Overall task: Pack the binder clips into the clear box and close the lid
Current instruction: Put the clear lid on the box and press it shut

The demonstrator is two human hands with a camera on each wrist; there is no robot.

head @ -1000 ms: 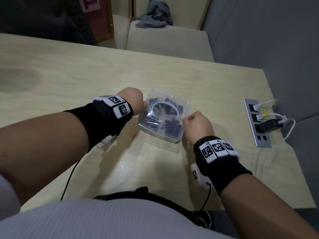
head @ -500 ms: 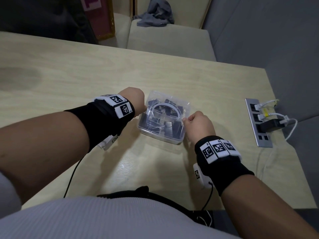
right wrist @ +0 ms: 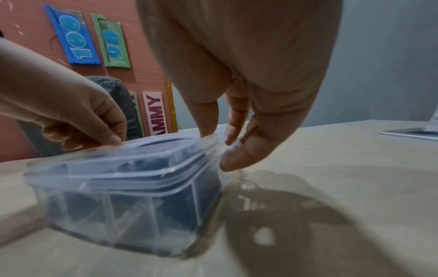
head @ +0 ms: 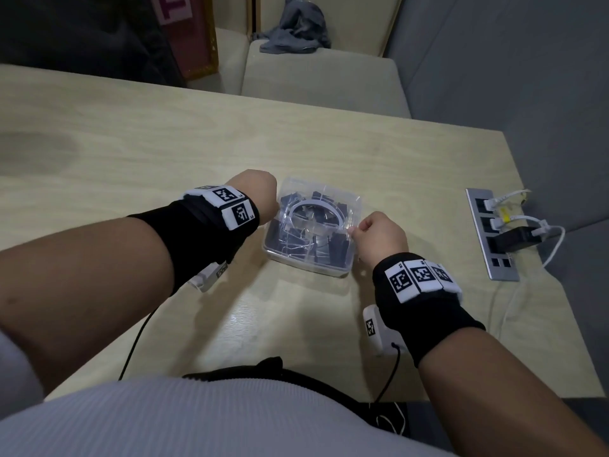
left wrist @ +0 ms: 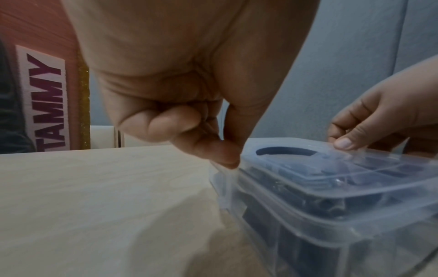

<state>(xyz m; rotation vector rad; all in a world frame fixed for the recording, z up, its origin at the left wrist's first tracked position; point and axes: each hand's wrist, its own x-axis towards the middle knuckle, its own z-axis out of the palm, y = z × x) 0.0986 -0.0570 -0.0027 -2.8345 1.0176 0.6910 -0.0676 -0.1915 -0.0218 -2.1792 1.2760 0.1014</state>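
The box [head: 311,232] sits mid-table [head: 164,143] in the head view, lid [head: 318,209] on top, dark clips [head: 329,249] packed inside. Left hand [head: 260,192] is at its left edge, right hand [head: 379,235] at its right edge, both curled in; the left fingers are hidden behind the hand here. A power strip [head: 491,232] lies well off to the right.

Over to the left wrist view: the left hand [left wrist: 189,93] has thumb and a finger [left wrist: 213,150] pinched together on the lid's side tab [left wrist: 220,178], which hangs down the box's [left wrist: 331,215] left end, the other fingers curled. Across the lid [left wrist: 355,174], the right hand [left wrist: 379,121] has a fingertip down on the far rim.

Right wrist view now: the right hand [right wrist: 249,84] is pinching the lid [right wrist: 142,159] edge, fingers above, thumb [right wrist: 244,155] below and beside the box [right wrist: 130,206] wall. The left hand [right wrist: 83,112] grips the opposite edge. Clips [right wrist: 177,206] show blue-black through the walls.
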